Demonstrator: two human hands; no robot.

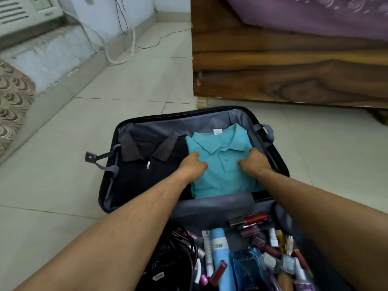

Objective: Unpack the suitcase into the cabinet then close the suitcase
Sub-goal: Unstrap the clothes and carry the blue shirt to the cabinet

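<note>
An open black suitcase [109, 181] with grey lining lies on the tiled floor. Its far half holds a folded teal polo shirt [222, 181] on the right and a folded black shirt with a brown collar [144, 164] on the left. My left hand [194, 164] grips the teal shirt's left edge and my right hand [255, 162] grips its right edge, both with fingers curled into the cloth. The shirt still rests in the suitcase. The near half is filled with several cosmetics, tubes and bottles [247, 248] and black cables [178, 255].
A wooden bed frame [289, 66] with a purple cover stands at the back right, close to the suitcase's far edge. A patterned cushion [12, 106] lies at the left. White and black cables [130, 43] trail along the far wall below a white appliance [25, 11].
</note>
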